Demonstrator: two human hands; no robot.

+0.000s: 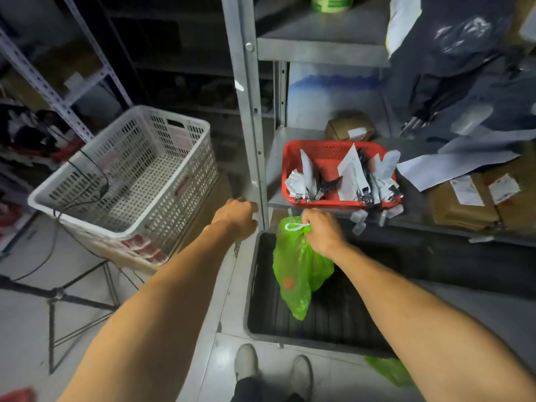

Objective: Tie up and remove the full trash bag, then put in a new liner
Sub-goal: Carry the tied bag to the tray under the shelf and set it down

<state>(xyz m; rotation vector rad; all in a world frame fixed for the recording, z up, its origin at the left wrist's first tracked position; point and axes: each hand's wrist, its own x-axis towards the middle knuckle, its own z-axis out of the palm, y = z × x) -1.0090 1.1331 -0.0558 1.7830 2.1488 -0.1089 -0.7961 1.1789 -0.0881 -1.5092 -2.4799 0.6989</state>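
Right hand (320, 227) grip clutches green bag (298, 268) top; bag hangs below.

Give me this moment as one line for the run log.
step: removing bag | right hand: grips green bag top, above black bin | left hand: on shelf post | liner: not yet in

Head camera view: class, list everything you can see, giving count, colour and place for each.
Bag: one, green, held above the bin.
Bin: one, black, on the floor under the shelf.
Second bag: one, green, on the floor by the bin.
Red basket: one, on the shelf, holding packets.
White basket: one, left of the post.
Post: one, grey metal, centre.
Parcels: brown, several, shelf right.
Shoes: two, pale, bottom centre.
Left hand: grips the post.
Right hand: shut on the bag's top.
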